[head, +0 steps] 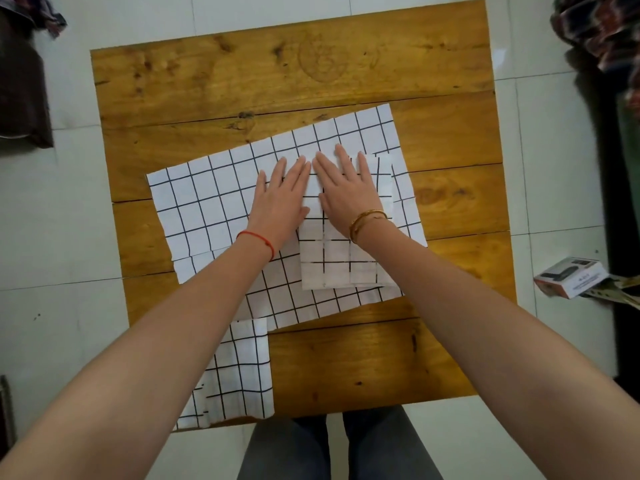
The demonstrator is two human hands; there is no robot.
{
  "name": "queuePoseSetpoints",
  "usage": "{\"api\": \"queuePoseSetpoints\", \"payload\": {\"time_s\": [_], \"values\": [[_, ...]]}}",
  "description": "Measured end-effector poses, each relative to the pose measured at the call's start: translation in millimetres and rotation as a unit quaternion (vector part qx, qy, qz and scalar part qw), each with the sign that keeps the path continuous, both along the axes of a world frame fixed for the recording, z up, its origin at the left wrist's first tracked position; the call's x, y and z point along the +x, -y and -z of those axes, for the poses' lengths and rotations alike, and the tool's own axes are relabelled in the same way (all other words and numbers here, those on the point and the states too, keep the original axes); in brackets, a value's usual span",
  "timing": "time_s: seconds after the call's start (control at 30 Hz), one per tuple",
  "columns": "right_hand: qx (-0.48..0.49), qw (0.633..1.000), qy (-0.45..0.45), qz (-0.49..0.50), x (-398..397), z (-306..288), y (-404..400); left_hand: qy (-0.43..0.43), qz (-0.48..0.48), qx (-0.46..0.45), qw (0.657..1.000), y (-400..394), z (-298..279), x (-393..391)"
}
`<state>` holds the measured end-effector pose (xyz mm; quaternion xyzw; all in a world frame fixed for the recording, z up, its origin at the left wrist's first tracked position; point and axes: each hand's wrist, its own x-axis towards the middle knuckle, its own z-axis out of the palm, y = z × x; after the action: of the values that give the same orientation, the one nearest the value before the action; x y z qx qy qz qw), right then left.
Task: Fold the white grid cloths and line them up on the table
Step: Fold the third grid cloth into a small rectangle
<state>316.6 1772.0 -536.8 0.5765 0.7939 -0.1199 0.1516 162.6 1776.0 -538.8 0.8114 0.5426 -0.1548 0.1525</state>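
Observation:
A large white grid cloth (207,199) lies spread flat across the middle of the wooden table (277,74). On its right part rests a smaller folded grid cloth (337,261). My right hand (346,188) presses flat on that folded cloth with straight fingers. My left hand (282,197) lies flat beside it, fingers straight, partly on the spread cloth and touching the folded one's left edge. Another folded grid cloth (239,372) sits at the table's near left corner, partly hidden by my left forearm.
Bare wood shows along the table's far half and near right corner. The table stands on a pale tiled floor. A small white box (569,277) lies on the floor to the right. Dark fabric (602,32) hangs at the upper right, and dark fabric (20,88) at the left edge.

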Motion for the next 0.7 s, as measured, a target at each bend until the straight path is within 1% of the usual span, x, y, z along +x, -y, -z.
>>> {"api": "queuePoseSetpoints", "payload": {"time_s": [0.1,0.2,0.3,0.4,0.47,0.57,0.7], "values": [[0.001,1.0,0.021,0.002,6.2,3.4,3.2,-0.011,0.005,0.006,1.0,2.8,2.8,-0.5],[0.011,0.999,0.036,0.027,23.0,5.0,8.7,-0.02,0.01,0.013,1.0,5.3,5.9,-3.6],[0.019,0.995,0.057,0.078,50.7,7.1,17.9,-0.018,0.017,0.021,0.999,5.4,8.1,-6.9],[0.014,0.988,0.054,0.146,74.4,7.2,23.8,-0.005,0.014,0.018,1.0,5.3,9.3,-7.9],[0.017,0.986,0.051,0.158,78.5,5.6,24.2,-0.005,0.015,0.023,1.0,6.5,9.4,-7.2],[0.029,0.988,0.017,0.148,68.9,-1.7,19.9,-0.008,0.013,0.041,0.999,8.4,5.9,-5.7],[-0.001,0.998,-0.051,0.043,39.3,-8.5,18.0,0.009,0.01,0.111,0.994,22.9,3.4,-6.6]]}}
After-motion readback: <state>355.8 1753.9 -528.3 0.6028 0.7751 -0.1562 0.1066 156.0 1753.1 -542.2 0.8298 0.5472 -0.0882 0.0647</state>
